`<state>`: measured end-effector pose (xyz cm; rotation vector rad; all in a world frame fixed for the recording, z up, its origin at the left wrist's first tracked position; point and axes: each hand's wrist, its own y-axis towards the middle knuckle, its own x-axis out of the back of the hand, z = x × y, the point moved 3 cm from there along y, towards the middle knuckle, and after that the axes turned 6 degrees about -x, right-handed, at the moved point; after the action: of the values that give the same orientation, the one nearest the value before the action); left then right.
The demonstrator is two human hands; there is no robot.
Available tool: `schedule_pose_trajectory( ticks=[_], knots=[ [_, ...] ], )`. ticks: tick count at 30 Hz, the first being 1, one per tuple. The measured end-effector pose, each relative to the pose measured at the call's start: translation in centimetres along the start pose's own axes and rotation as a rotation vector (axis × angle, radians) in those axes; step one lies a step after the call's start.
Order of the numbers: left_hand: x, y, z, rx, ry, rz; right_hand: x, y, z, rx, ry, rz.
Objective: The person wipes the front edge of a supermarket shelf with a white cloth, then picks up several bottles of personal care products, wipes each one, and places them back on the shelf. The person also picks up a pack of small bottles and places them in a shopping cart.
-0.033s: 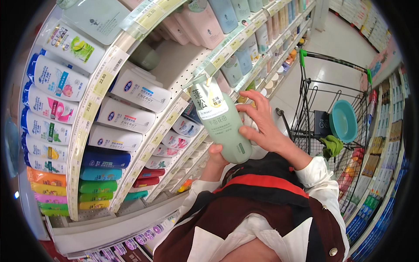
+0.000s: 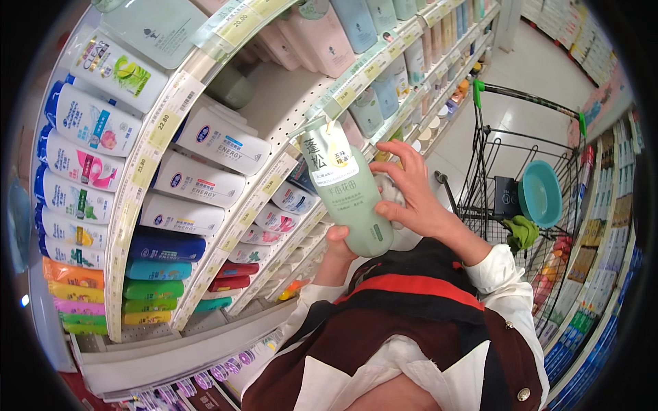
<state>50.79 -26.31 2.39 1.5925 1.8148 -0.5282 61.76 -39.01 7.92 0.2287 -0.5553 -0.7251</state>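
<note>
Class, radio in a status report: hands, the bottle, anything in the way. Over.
Both hands on green bottle: left hand under its base, right hand on its side. Bottle upright, off the shelf. Cart to the right, apart.

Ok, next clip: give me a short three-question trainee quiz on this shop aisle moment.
1. True or false: both hands touch the pale green bottle.
2. Which hand supports the bottle from below? A) left hand B) right hand
3. What round thing lies in the shopping cart?

Key: 1 true; 2 A; 3 a teal bowl.
</note>
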Motion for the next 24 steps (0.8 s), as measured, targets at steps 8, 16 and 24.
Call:
schedule_pose_trajectory(
  ticks=[8, 16, 24],
  knots=[
    [-0.5, -1.8, -0.8, -0.079, 0.374, -0.283, -1.2, 5.5, 0.6, -0.343, 0.791, 0.491],
    [1.8, -6.4, -0.7, -0.070, 0.288, -0.597, -2.1, 17.6, 0.7, -0.439, 0.778, 0.562],
    [2.1, -12.5, -0.2, -0.183, 0.231, -0.822, -7.8, 31.8, -0.9, -0.265, 0.660, 0.333]
  ],
)
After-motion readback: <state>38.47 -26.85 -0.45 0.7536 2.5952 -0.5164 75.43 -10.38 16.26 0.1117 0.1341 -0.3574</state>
